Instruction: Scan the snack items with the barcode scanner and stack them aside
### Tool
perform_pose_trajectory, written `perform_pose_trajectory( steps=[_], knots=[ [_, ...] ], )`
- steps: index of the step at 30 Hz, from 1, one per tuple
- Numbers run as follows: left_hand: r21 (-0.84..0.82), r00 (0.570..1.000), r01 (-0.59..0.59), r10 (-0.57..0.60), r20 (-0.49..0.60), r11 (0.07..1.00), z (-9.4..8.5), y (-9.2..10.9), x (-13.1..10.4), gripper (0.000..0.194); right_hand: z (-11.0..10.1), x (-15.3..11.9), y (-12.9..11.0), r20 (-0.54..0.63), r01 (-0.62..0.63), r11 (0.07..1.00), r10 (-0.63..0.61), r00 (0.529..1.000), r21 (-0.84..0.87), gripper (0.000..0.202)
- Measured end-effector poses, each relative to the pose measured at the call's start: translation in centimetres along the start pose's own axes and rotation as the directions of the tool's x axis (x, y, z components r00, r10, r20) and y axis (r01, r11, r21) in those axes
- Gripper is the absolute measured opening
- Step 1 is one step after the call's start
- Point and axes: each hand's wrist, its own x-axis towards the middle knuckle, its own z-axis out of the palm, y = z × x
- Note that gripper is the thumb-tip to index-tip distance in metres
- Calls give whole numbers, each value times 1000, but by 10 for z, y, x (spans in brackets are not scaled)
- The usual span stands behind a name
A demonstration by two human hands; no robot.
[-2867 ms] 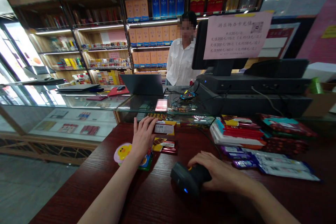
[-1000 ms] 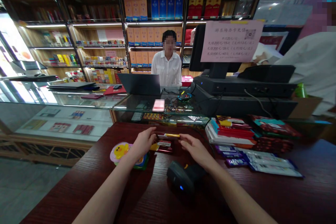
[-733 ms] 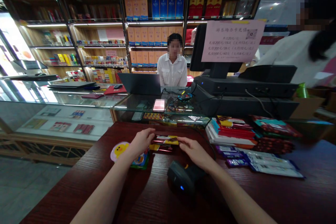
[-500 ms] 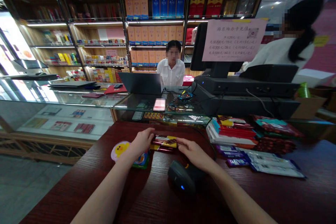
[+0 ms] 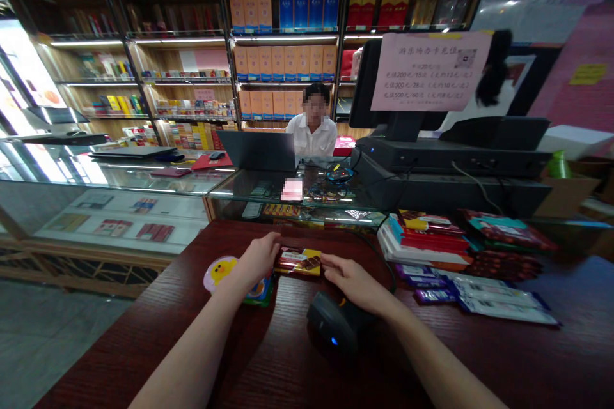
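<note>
A brown and yellow wrapped chocolate bar (image 5: 300, 261) is between my two hands, its printed face toward me. My left hand (image 5: 259, 260) is closed at its left end, with the fingertips partly hidden. At the right end, my right hand (image 5: 352, 279) holds the bar with thumb and fingertips. A black barcode scanner (image 5: 333, 323) with a blue light lies just below my right hand. Under my left wrist are a round pack with a yellow duck (image 5: 219, 270) and a green-blue packet (image 5: 259, 294), both partly covered.
To the right are stacked red and white boxes (image 5: 425, 248), purple-and-white packets (image 5: 503, 300) and brown bags (image 5: 508, 230). Behind stand a monitor with a pink sign (image 5: 429, 70), a laptop (image 5: 259, 151) and a glass counter (image 5: 230, 195). A person in white (image 5: 311, 134) sits beyond.
The chocolate bar has turned so more of its front shows, and its lower edge looks even now. My hands stay almost in place. The person at right has moved behind the monitor.
</note>
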Motion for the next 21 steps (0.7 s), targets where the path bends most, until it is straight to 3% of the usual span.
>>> perform_pose_trajectory(
  steps=[15, 21],
  knots=[
    [-23, 998, 54, -53, 23, 998, -8, 7, -4, 40, 0, 0, -3, 36, 3, 1000, -2, 999, -6, 48],
    [-10, 1000, 23, -23, 7, 1000, -3, 0, 0, 39, 0, 0, -3, 49, -6, 1000, 6, 999, -18, 48]
  ],
)
